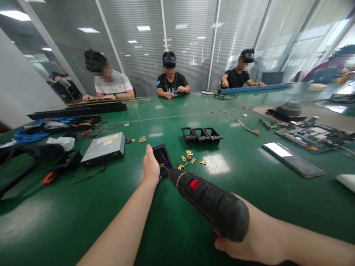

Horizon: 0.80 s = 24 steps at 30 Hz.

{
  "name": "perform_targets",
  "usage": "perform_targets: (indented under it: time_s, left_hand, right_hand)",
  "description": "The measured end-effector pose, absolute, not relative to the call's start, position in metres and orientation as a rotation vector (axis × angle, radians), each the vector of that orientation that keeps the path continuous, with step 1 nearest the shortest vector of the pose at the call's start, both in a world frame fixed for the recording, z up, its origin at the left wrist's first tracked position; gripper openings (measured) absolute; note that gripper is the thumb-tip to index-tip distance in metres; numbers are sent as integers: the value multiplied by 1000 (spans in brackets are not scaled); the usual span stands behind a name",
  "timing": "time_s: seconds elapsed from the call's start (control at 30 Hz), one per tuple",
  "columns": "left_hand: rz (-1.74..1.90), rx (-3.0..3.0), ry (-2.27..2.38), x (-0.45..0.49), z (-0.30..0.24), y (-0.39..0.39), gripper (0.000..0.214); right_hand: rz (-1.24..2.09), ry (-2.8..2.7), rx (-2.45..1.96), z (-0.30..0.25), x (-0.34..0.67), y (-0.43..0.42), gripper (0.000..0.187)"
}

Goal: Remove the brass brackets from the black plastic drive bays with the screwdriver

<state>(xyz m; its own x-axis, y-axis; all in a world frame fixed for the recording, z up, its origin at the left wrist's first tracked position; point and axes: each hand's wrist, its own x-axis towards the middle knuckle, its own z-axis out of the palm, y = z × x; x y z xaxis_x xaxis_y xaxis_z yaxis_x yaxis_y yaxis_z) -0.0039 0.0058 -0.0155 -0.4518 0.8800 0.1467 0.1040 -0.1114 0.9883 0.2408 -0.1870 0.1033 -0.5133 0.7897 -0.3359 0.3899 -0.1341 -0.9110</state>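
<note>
My left hand [151,164] grips a black plastic frame [165,157] by its left side, thumb up, tilting it above the table. In my right hand [235,236] is a black cordless screwdriver [208,201] with a red switch on top. Its bit points left into the frame, at a small brass-coloured part near the frame's lower left inside. Whether the bit sits in a screw is too small to tell. Several small brass plates [193,161] lie loose just right of the frame. Behind them stand joined black frames [202,136] with open middles.
An optical disc drive [104,149] lies to the left, with cables and a black housing [66,159] beyond it. On the right are a dark flat panel [292,159] and a circuit board [313,135]. Several people [172,81] sit across the green table [177,236].
</note>
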Motion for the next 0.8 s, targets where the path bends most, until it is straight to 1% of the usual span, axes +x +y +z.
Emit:
perform_targets:
  time_s: [0.37, 0.6, 0.73, 0.8]
  left_hand:
    - [1454, 1273, 1840, -8, -5, -1, 87]
    - [1335, 1364, 2003, -7, 8, -6, 88]
    - [1343, 1315, 1988, -10, 3, -1, 87]
    - [1369, 1278, 1932, -12, -1, 3, 86]
  right_hand:
    - [1630, -1809, -1226, 100, 243, -188, 24]
    - [1728, -1702, -1189, 100, 239, -189, 25]
    - [1761, -1682, -1158, 100, 239, -189, 29]
    - [1728, -1717, -1174, 100, 239, -189, 28]
